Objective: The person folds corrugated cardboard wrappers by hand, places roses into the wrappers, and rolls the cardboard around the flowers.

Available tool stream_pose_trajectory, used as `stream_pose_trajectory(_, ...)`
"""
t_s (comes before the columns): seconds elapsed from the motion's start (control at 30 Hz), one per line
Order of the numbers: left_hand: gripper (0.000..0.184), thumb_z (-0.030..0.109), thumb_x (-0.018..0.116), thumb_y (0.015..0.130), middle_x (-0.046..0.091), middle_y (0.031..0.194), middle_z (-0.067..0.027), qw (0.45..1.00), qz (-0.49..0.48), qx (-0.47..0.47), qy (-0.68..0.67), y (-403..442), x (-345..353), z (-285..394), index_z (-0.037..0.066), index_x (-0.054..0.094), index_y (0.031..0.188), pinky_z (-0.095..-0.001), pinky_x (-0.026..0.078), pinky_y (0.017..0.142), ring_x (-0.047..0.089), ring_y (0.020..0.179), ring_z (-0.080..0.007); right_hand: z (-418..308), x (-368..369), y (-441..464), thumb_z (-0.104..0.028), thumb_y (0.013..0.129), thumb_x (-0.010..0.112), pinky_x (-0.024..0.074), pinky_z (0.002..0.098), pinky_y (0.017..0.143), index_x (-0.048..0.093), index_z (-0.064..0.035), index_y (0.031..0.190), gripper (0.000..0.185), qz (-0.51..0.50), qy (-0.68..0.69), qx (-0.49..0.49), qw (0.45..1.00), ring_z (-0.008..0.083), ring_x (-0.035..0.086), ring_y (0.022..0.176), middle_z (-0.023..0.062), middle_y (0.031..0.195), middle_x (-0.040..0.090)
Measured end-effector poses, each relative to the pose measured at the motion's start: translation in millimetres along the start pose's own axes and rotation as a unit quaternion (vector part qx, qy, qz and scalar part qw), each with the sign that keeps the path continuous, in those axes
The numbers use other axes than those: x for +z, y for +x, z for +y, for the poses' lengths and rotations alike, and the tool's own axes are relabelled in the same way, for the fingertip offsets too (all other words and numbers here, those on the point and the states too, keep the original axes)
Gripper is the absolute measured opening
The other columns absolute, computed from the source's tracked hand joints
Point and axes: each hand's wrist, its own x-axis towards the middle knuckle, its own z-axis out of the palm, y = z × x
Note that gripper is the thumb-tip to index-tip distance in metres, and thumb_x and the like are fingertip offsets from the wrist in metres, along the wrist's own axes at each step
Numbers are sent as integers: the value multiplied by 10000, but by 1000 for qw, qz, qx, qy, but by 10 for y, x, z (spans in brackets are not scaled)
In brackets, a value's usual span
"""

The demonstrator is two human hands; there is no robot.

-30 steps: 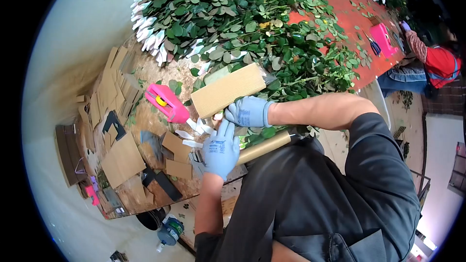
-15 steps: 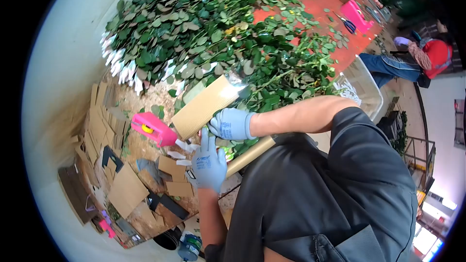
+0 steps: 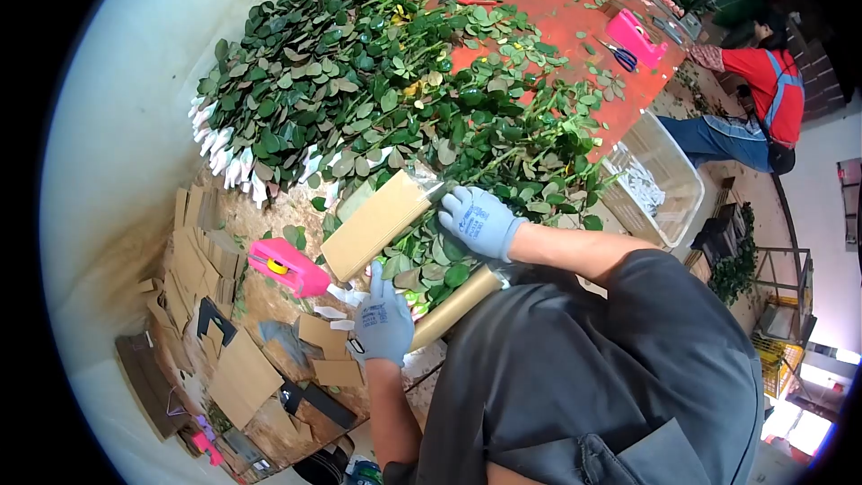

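My left hand (image 3: 386, 328), in a pale blue-grey glove, has its fingers stretched out along the lower left end of a bunch of leafy stems (image 3: 434, 256). Small bits of pink and light green show beside its fingers. Farther right, my right hand (image 3: 482, 223), gloved alike, rests over the leaves with its fingers curled; what they hold, if anything, is hidden. Behind the bunch, a tan cardboard-wrapped bundle (image 3: 377, 224) has clear plastic at its upper end. A brown cardboard roll (image 3: 458, 307) lies between the bunch and my body.
A pink tape dispenser (image 3: 289, 268) stands left of my hands, near cardboard pieces (image 3: 242, 368). A large pile of leafy stems (image 3: 332, 81) covers the back of the table. At right are a clear plastic bin (image 3: 678, 202), scissors (image 3: 620, 56) and another person (image 3: 763, 94).
My right hand has moved right, away from my left hand, uncovering leaves between them. My left hand stays nearly in place. The other person's arm now reaches toward the red table.
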Motion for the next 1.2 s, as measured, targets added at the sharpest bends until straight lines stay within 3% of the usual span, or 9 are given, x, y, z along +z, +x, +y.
stream_pose_trajectory(0.23, 325, 141, 590, 895, 474, 1552, -144, 999, 9, -3, -40, 14, 126, -101, 33, 639, 1197, -476, 543, 812, 689, 892, -365, 123, 200, 57, -185, 891, 563, 490, 404, 833, 678, -100, 987, 172, -68, 39, 3, 997, 289, 586, 1016, 111, 1028, 604)
stream_pose_trajectory(0.37, 324, 162, 626, 897, 505, 1522, -150, 995, 5, 10, -99, -74, -10, -182, 37, 656, 1194, -472, 535, 875, 658, 1075, -332, 46, -155, 41, -162, 875, 595, 495, 439, 855, 647, -86, 1060, 207, -50, 73, 13, 996, 325, 597, 1027, 133, 1071, 607)
stream_pose_trajectory(0.53, 489, 126, 540, 960, 529, 1466, -231, 961, 181, -55, -202, -633, 71, -168, -1, 533, 1432, -431, 430, 1110, 542, 1295, -411, -211, -537, -143, -172, 899, 663, 499, 449, 916, 636, -61, 1223, 344, 17, 127, 22, 991, 338, 607, 1064, 134, 1169, 640)
stream_pose_trajectory(0.6, 486, 113, 551, 964, 544, 1427, -273, 906, 187, -170, -339, -905, 146, -101, -34, 521, 1427, -437, 436, 1102, 543, 1292, -432, -318, -571, -226, -162, 893, 674, 505, 440, 903, 642, -60, 1216, 340, 13, 144, 17, 989, 332, 613, 1044, 131, 1143, 648)
stream_pose_trajectory(0.67, 514, 108, 573, 974, 607, 1293, -259, 922, 216, -143, -287, -1191, 407, -21, -70, 474, 1446, -409, 464, 1054, 620, 1173, -353, -471, -707, -262, -164, 903, 656, 510, 435, 864, 646, -62, 1175, 290, -12, 146, -4, 989, 323, 622, 999, 134, 1123, 651)
stream_pose_trajectory(0.73, 538, 122, 580, 990, 626, 1152, -198, 827, 146, -227, -494, -1411, 509, 232, -82, 431, 1464, -371, 481, 994, 632, 1009, -251, -590, -766, -306, -159, 916, 636, 507, 438, 845, 649, -74, 1184, 281, -49, 158, -23, 986, 312, 619, 981, 122, 1085, 645)
stream_pose_trajectory(0.8, 564, 124, 587, 994, 594, 1067, -148, 825, 58, -247, -505, -1559, 705, 288, -88, 392, 1479, -330, 477, 941, 584, 910, -173, -665, -749, -294, -156, 916, 628, 503, 437, 821, 652, -86, 1194, 287, -25, 177, -55, 982, 304, 615, 962, 111, 1041, 633)
stream_pose_trajectory(0.93, 569, 197, 662, 951, 627, 1222, -220, 916, 273, -170, -241, -1513, 527, 191, -40, 494, 1440, -436, 471, 1004, 617, 1062, -336, -772, -692, -54, -144, 907, 614, 510, 443, 823, 649, -101, 1202, 301, -89, 155, -76, 981, 311, 626, 986, 107, 1036, 634)
stream_pose_trajectory(1.2, 482, 286, 668, 890, 608, 1312, -148, 981, 135, 38, -134, -811, 87, 166, 50, 590, 1303, -478, 439, 1002, 549, 1199, -336, -1002, -3, 541, -240, 1002, 501, 576, 432, 738, 657, -146, 1177, 253, -193, 29, -175, 965, 311, 733, 911, 131, 1002, 722)
